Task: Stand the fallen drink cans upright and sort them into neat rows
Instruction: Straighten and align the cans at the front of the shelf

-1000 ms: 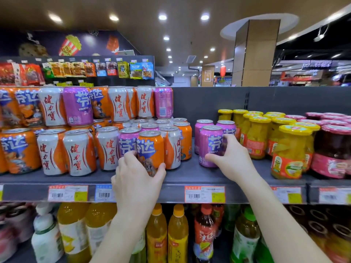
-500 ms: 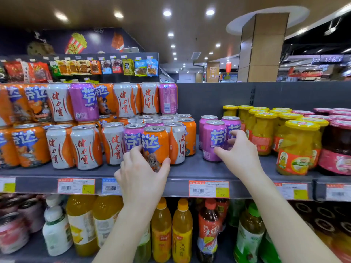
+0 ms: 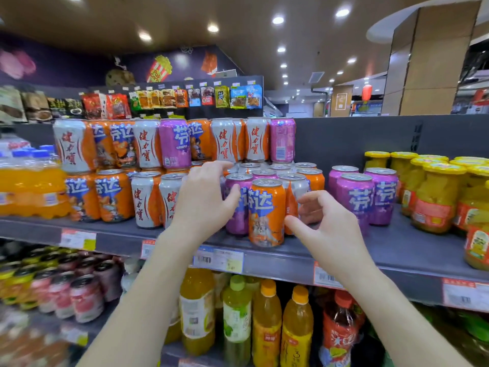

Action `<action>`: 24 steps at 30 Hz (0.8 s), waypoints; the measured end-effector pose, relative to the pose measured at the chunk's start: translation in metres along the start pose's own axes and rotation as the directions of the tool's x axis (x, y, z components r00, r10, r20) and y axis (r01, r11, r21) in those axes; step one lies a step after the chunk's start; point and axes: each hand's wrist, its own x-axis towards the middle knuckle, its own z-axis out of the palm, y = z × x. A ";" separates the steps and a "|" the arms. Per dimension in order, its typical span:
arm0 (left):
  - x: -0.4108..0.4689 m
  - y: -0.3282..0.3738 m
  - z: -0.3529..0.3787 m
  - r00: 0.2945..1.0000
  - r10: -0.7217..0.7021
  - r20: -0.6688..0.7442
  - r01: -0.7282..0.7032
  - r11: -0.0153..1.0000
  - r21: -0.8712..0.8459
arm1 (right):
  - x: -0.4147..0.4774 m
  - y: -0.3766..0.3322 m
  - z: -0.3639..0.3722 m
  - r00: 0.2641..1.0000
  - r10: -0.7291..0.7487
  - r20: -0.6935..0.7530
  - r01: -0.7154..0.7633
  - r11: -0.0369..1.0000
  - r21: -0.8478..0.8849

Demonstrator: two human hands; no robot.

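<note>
Recorder: Supermarket aisle, recessed ceiling lights (image 3: 277, 20) lit, tan pillar (image 3: 428, 62) at far right, snack packets (image 3: 185, 98) hung on a dark back wall. Grey shelf (image 3: 397, 250) across the view, price tags (image 3: 218, 259) along its front edge.

Checker: Load on the shelf?

Recorder: Drink cans in mixed colours over the left and middle, with a second tier of cans (image 3: 174, 143) stacked toward the back edge. Blurred orange soda bottles (image 3: 31, 192) at the left end. Jars of yellow fruit (image 3: 436, 197) at the right end. Juice bottles (image 3: 267, 321) on the level below.

Checker: Task cans?

Recorder: One orange can (image 3: 267, 213) upright, nearest the front edge, mid-shelf. One purple can (image 3: 236, 207) upright, just beside it on the left, slightly further back. One white-and-orange can (image 3: 293, 192) just behind on the right. Separate purple cluster (image 3: 354, 197) of three upright cans, set apart toward the right end.

Checker: Hands?

Recorder: Left hand (image 3: 203, 197): thumb laid on the purple can's front, fingers arched over toward the cans behind. Closed grip or not, cannot tell. Right hand (image 3: 325, 223): thumb tip touching the orange can low on its right side, fingers loosely bent and apart from the thumb, nothing held.
</note>
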 end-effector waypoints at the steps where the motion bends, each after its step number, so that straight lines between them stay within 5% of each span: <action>1: 0.007 -0.002 -0.002 0.997 0.047 0.058 -0.050 0.997 0.053 | 0.001 -0.001 0.008 1.000 0.013 0.011 -0.013 1.000 0.014; 10: 0.043 -0.016 -0.014 0.861 0.075 0.502 -0.206 0.956 0.210 | 0.001 -0.010 0.049 0.996 0.073 -0.048 -0.078 0.991 -0.113; 21: 0.043 -0.041 -0.009 0.887 0.189 0.421 -0.149 0.981 -0.125 | 0.044 -0.039 0.008 0.996 -0.005 -0.086 0.007 1.000 0.022; 24: 0.043 -0.042 -0.010 0.891 0.213 0.400 -0.129 0.966 -0.226 | 0.079 -0.044 0.003 0.996 -0.070 -0.049 0.066 0.994 -0.088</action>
